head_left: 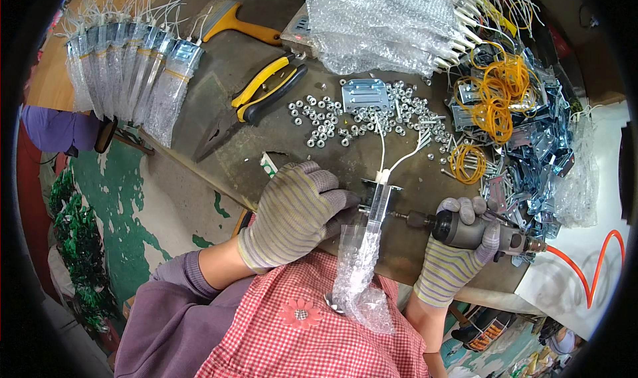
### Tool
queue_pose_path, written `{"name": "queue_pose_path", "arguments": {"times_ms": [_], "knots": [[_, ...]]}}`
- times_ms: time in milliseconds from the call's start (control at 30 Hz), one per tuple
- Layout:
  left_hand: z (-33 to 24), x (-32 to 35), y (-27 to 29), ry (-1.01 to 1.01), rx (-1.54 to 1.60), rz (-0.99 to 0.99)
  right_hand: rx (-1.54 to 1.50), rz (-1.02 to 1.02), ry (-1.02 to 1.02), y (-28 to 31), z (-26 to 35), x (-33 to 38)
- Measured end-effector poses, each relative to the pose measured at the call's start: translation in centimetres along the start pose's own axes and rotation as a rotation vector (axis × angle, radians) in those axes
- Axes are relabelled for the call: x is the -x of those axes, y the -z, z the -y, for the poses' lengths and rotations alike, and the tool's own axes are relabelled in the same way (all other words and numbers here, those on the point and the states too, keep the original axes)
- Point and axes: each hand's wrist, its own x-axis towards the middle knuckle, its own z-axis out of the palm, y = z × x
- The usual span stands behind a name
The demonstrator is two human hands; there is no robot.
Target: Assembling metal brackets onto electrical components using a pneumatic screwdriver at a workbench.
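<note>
My left hand [296,212], in a striped grey glove, is closed with its fingertips at the left side of a metal bracket [379,184]. The bracket sits around the upper end of a slim part [379,208] with two white wires, and its lower end is wrapped in bubble wrap [359,265] hanging over my apron. My right hand [465,232], gloved the same way, is wrapped round a dark air screwdriver [458,230]. The tool's bit [401,215] points left, at the bracket's right side. What lies between my left fingertips is hidden.
Loose nuts [321,115] and screws surround a flat metal plate [365,95]. Yellow-handled pliers [269,86] and a scraper [242,26] lie beyond my left hand. Rubber bands [498,99] rest on piled brackets [541,145] at right. Bubble-wrapped parts [379,26] lie at the back. An orange hose [578,272] trails right.
</note>
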Motion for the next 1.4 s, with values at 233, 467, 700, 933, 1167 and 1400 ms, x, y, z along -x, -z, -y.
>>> {"name": "queue_pose_path", "arguments": {"times_ms": [233,467,700,933,1167,1400], "knots": [[-0.2,0.0,-0.1,-0.017,-0.116,0.030,0.004,-0.001,-0.005,-0.2,0.0,0.0],[-0.3,-0.1,0.0,-0.024,-0.138,0.051,-0.056,0.036,-0.028,-0.1,0.1,-0.1],[-0.5,-0.1,0.0,-0.021,-0.167,0.099,0.001,-0.009,-0.035,-0.3,0.0,-0.1],[-0.4,-0.1,-0.1,-0.042,-0.180,0.106,-0.059,0.022,-0.052,-0.9,0.0,-0.1],[-0.2,0.0,-0.1,-0.047,-0.190,0.103,0.028,-0.010,-0.048,-1.5,-0.3,0.0],[-0.9,-0.5,1.1,-0.002,-0.152,0.095,0.075,-0.041,-0.025,-1.0,-0.2,0.1]]}}
